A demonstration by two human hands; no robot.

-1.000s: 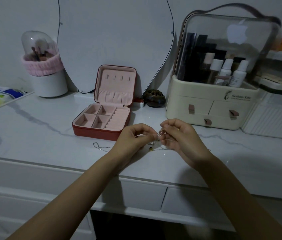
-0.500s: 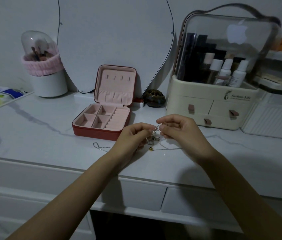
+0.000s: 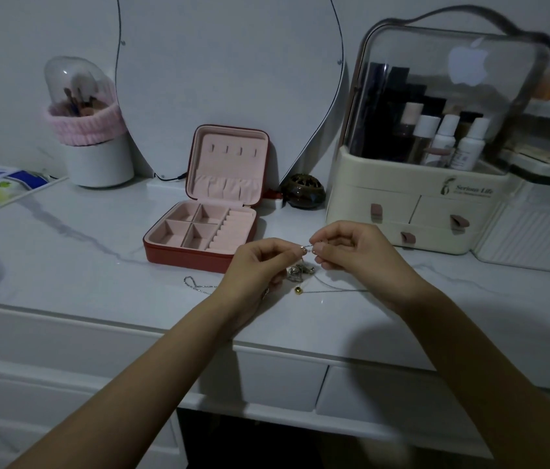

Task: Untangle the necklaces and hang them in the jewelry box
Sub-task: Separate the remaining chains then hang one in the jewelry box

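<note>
- Item under work: the necklaces (image 3: 299, 272), a small tangle of thin chains hanging just above the desk (image 3: 64, 265), between the two hands and in front of the jewelry box (image 3: 206, 231).
- Left hand (image 3: 260, 265): fingers curled, tips pinching a short length of chain at the top of the tangle.
- Right hand (image 3: 351, 248): fingers curled, thumb and forefinger pinching the same length just beside the left fingertips.
- Loose ends: one chain tail (image 3: 196, 286) lies on the desk to the left of the left wrist; another strand with a small gold bead (image 3: 297, 290) runs rightward under the right hand.
- Handling judgement: very light, limp, fine-linked and likely slippery; hard pulling would probably tighten the knot or snap a link.
- Recommended hold: fingertip pinches close to the knot, easing strands apart; afterwards lift each chain near its clasp.
- Destination: the hooks (image 3: 233, 150) in the open lid carry nothing yet.
</note>
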